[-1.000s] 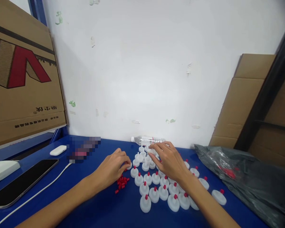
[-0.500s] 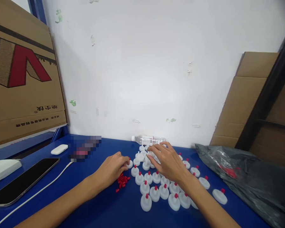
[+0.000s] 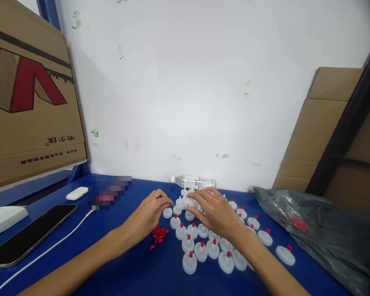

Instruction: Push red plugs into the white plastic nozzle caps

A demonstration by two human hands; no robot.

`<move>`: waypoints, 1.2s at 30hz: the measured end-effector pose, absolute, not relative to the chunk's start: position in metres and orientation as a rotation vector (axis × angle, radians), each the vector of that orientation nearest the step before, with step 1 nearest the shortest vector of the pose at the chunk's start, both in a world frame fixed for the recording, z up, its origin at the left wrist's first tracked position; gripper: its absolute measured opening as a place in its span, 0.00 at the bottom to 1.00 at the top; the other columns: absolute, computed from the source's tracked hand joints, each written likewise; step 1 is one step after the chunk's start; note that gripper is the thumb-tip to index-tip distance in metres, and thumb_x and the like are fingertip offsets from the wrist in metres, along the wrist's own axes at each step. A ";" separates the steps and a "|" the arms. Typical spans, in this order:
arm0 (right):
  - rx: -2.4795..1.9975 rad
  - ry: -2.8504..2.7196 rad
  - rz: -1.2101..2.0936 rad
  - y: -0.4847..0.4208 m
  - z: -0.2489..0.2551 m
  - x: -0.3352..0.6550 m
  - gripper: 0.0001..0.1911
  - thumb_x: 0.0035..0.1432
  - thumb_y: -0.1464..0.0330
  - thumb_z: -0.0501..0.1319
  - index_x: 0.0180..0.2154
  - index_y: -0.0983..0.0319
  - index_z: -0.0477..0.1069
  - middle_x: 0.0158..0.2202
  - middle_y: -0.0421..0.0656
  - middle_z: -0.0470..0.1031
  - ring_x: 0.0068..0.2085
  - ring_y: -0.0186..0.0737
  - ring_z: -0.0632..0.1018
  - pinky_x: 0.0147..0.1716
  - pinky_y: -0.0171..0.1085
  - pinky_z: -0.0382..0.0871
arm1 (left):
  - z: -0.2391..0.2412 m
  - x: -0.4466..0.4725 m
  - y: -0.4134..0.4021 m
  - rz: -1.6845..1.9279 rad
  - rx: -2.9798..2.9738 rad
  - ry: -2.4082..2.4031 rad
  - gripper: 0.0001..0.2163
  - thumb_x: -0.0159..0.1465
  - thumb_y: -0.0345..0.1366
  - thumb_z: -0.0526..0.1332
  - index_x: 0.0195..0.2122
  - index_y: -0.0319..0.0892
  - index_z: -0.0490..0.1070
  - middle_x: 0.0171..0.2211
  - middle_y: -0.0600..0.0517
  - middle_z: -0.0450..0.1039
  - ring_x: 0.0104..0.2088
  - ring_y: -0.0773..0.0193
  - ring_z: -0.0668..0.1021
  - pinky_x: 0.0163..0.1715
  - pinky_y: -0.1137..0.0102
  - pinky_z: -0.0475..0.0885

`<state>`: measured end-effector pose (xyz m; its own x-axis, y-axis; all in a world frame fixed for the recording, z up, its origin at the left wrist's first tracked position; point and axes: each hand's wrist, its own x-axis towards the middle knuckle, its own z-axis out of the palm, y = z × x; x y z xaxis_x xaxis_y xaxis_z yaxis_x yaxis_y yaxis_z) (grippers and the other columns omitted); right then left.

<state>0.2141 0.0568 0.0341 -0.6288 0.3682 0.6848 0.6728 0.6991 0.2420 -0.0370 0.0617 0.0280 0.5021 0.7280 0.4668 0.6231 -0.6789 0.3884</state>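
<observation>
Just beyond the heap of small red plastic caps (image 3: 159, 236), I see the left hand (image 3: 149, 210), fingers nearly together, just shifted above a round white plastic piece (image 3: 167, 213), probably capped, while farther right the right hand (image 3: 217, 213) curls loosely, either's hold untellable.

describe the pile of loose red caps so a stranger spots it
On the blue table, find the left hand. Just below it in the picture lies the pile of loose red caps; unlike the white pieces beside it, the pile is all red.
</observation>
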 end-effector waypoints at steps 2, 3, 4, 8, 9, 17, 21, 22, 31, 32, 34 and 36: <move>-0.770 -2.293 -0.679 0.056 0.032 0.211 0.17 0.70 0.61 0.58 0.54 0.64 0.68 0.45 0.47 0.80 0.42 0.45 0.79 0.47 0.47 0.69 | 0.029 -0.036 0.061 1.012 2.465 1.170 0.12 0.72 0.35 0.52 0.44 0.45 0.77 0.41 0.50 0.74 0.40 0.61 0.76 0.40 0.67 0.70; -0.752 -2.294 -0.691 0.056 0.031 0.209 0.17 0.70 0.61 0.58 0.54 0.65 0.68 0.45 0.47 0.81 0.42 0.45 0.80 0.47 0.47 0.69 | 0.029 -0.035 0.061 1.050 2.392 1.185 0.11 0.71 0.37 0.55 0.42 0.44 0.77 0.40 0.50 0.75 0.38 0.62 0.76 0.38 0.68 0.70; -0.730 -2.296 -0.697 0.055 0.031 0.208 0.17 0.70 0.60 0.58 0.53 0.65 0.69 0.45 0.47 0.81 0.42 0.45 0.80 0.46 0.47 0.69 | 0.030 -0.033 0.061 1.075 2.314 1.202 0.10 0.70 0.39 0.57 0.41 0.44 0.78 0.37 0.51 0.77 0.36 0.62 0.77 0.35 0.69 0.70; -0.636 -2.287 -0.677 0.053 0.029 0.202 0.14 0.70 0.62 0.58 0.51 0.64 0.70 0.44 0.47 0.81 0.42 0.44 0.80 0.45 0.45 0.70 | 0.034 -0.026 0.058 1.099 2.007 1.146 0.09 0.64 0.41 0.64 0.36 0.43 0.80 0.32 0.51 0.80 0.33 0.60 0.79 0.33 0.69 0.71; -0.615 -2.278 -0.673 0.052 0.030 0.200 0.13 0.70 0.63 0.58 0.51 0.64 0.70 0.44 0.47 0.81 0.42 0.43 0.80 0.44 0.44 0.71 | 0.034 -0.025 0.057 1.102 1.946 1.101 0.09 0.63 0.41 0.65 0.36 0.42 0.80 0.32 0.51 0.81 0.34 0.59 0.80 0.35 0.69 0.72; -0.531 -2.222 -0.702 0.047 0.031 0.195 0.12 0.68 0.66 0.61 0.49 0.66 0.72 0.44 0.48 0.81 0.41 0.43 0.81 0.41 0.42 0.74 | 0.030 -0.022 0.055 1.089 1.661 0.951 0.13 0.56 0.43 0.70 0.35 0.38 0.80 0.33 0.47 0.83 0.35 0.56 0.82 0.38 0.66 0.75; -0.499 -2.187 -0.697 0.046 0.030 0.195 0.12 0.67 0.68 0.63 0.49 0.67 0.72 0.44 0.50 0.81 0.43 0.43 0.82 0.43 0.42 0.75 | 0.030 -0.022 0.054 1.042 1.756 0.927 0.14 0.61 0.45 0.67 0.40 0.38 0.79 0.36 0.47 0.83 0.38 0.55 0.82 0.41 0.65 0.75; -0.490 -2.181 -0.690 0.046 0.030 0.194 0.12 0.66 0.68 0.63 0.49 0.68 0.72 0.44 0.50 0.81 0.44 0.43 0.82 0.43 0.41 0.75 | 0.030 -0.021 0.053 1.036 1.828 0.938 0.14 0.63 0.45 0.65 0.41 0.39 0.79 0.37 0.47 0.82 0.39 0.55 0.81 0.41 0.65 0.74; -0.430 -2.125 -0.650 0.041 0.029 0.189 0.11 0.68 0.70 0.61 0.50 0.65 0.71 0.46 0.50 0.82 0.43 0.40 0.83 0.43 0.40 0.77 | 0.027 -0.023 0.045 0.991 2.224 0.947 0.19 0.74 0.42 0.49 0.30 0.40 0.71 0.28 0.54 0.72 0.29 0.66 0.72 0.33 0.72 0.66; -0.418 -2.128 -0.658 0.041 0.029 0.189 0.11 0.68 0.71 0.61 0.51 0.66 0.71 0.46 0.50 0.82 0.44 0.40 0.82 0.44 0.40 0.77 | 0.027 -0.023 0.044 0.988 2.211 0.939 0.19 0.74 0.42 0.48 0.29 0.40 0.69 0.26 0.55 0.70 0.27 0.67 0.70 0.31 0.73 0.65; -0.401 -2.132 -0.668 0.041 0.029 0.189 0.12 0.67 0.72 0.62 0.51 0.67 0.71 0.47 0.51 0.82 0.44 0.40 0.82 0.45 0.41 0.77 | 0.029 -0.024 0.044 0.973 2.184 0.930 0.20 0.74 0.44 0.48 0.27 0.40 0.66 0.24 0.56 0.66 0.25 0.68 0.67 0.28 0.73 0.62; -0.404 -2.142 -0.666 0.040 0.029 0.190 0.12 0.67 0.72 0.61 0.52 0.66 0.70 0.48 0.51 0.81 0.45 0.39 0.82 0.45 0.41 0.76 | 0.029 -0.025 0.043 0.951 2.158 0.921 0.20 0.74 0.45 0.48 0.28 0.40 0.65 0.23 0.57 0.64 0.24 0.69 0.64 0.26 0.74 0.60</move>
